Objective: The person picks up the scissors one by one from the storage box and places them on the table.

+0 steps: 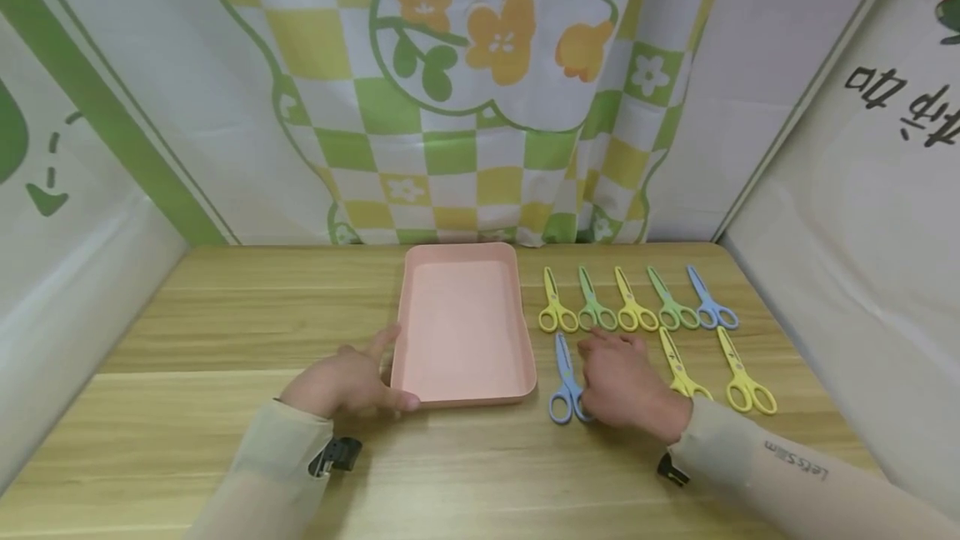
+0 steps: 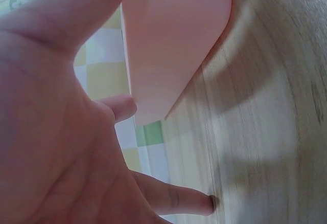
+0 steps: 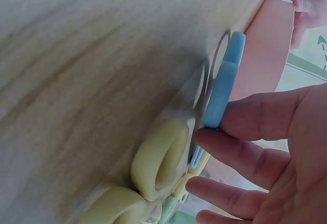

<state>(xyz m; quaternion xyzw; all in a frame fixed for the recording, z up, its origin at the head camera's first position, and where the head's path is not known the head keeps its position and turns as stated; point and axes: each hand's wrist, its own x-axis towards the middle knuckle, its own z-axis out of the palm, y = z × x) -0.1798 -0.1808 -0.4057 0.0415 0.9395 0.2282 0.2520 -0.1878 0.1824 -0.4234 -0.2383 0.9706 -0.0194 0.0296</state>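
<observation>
My left hand [image 1: 337, 382] touches the front left corner of a pink tray [image 1: 463, 401], with thumb and fingers spread along its outer side. In the left wrist view those fingers are fairly straight. My right hand [image 1: 626, 377] is at a pair of blue scissors [image 1: 564, 361], blades pointing away from me. Seen from the right wrist, thumb and index finger pinch the handle of these blue scissors [image 3: 222, 88], close above the table; the other fingers hold nothing. Yellow scissors [image 1: 675, 361] lie just right of that hand, partly hidden by it.
Behind my right hand runs a row of several scissors, with yellow scissors [image 1: 553, 307] at its left end and blue scissors [image 1: 707, 298] at its right end. Another yellow pair [image 1: 738, 373] lies at the right. A patterned curtain [image 1: 480, 148] hangs behind the wooden table [image 1: 285, 290].
</observation>
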